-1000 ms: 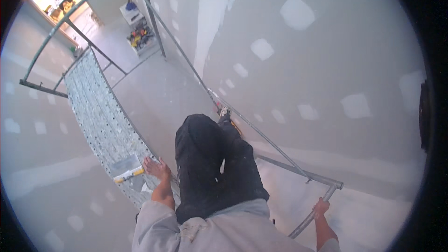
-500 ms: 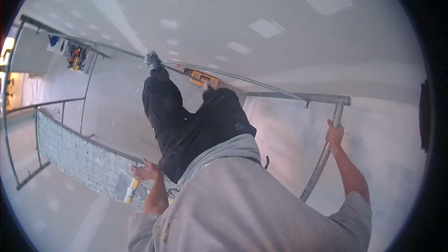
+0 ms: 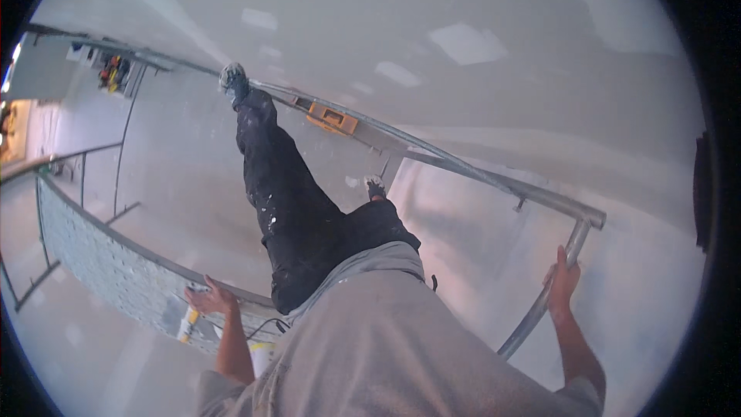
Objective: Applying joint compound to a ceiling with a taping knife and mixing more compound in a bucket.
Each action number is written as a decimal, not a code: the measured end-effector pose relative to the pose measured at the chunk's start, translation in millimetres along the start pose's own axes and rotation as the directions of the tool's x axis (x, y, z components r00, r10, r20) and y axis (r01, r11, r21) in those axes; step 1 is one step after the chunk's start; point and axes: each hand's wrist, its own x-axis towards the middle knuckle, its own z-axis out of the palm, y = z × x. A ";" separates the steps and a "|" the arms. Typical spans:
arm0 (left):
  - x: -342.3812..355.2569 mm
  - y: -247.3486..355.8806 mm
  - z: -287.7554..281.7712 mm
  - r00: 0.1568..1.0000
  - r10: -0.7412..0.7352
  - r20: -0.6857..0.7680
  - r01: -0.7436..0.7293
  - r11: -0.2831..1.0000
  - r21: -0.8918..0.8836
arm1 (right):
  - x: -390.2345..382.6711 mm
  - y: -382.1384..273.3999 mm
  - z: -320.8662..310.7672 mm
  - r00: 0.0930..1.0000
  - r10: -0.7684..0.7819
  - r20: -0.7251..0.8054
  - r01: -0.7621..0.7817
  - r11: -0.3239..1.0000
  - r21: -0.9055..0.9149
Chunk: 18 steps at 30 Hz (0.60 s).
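Observation:
My left hand (image 3: 212, 301), fingers spread, rests at the edge of a grey, perforated scaffold plank (image 3: 100, 235); just below it lies a tool with a yellow handle (image 3: 187, 324). My right hand (image 3: 562, 278) grips an upright-looking metal scaffold tube (image 3: 529, 324) at the lower right, which joins a horizontal bar (image 3: 563, 205). My left-side foot (image 3: 231, 81) is at a thin diagonal brace (image 3: 401, 136), leg stretched out in dark, paint-spattered trousers; the other foot (image 3: 374, 189) hangs lower, near the floor or frame. An orange object (image 3: 332, 117), perhaps a case, sits behind the brace.
Grey plasterboard wall (image 3: 502, 93) with white filler patches runs along the far side. More scaffold tubing (image 3: 83, 177) surrounds the plank at left. A box of mixed tools (image 3: 116, 73) stands at upper left beside a bright doorway (image 3: 19, 127). The grey floor (image 3: 185, 162) shows below.
My view has swung round since a second ago. One leg has stretched out along the brace and the other foot has dropped away from it. Both hands have stayed at the plank and tube.

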 end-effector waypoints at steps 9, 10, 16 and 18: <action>74.8 65.7 60.1 0.980 0.083 0.183 -0.066 0.993 -0.096 | -92.9 -60.5 6.9 0.563 -0.779 0.276 0.652 0.213 -0.727; 76.8 65.0 65.4 0.968 0.156 0.199 -0.139 0.986 -0.097 | -86.5 -84.4 30.2 0.577 -0.693 0.432 0.720 0.182 -0.670; 105.4 156.4 116.1 0.905 0.403 0.138 -0.351 0.888 -0.296 | 48.0 -77.7 231.3 0.514 -0.127 0.848 0.846 0.239 -0.477; 86.3 203.8 126.3 0.856 0.492 0.160 -0.427 0.846 -0.320 | 99.9 22.8 273.4 0.571 0.071 0.818 0.758 0.339 -0.558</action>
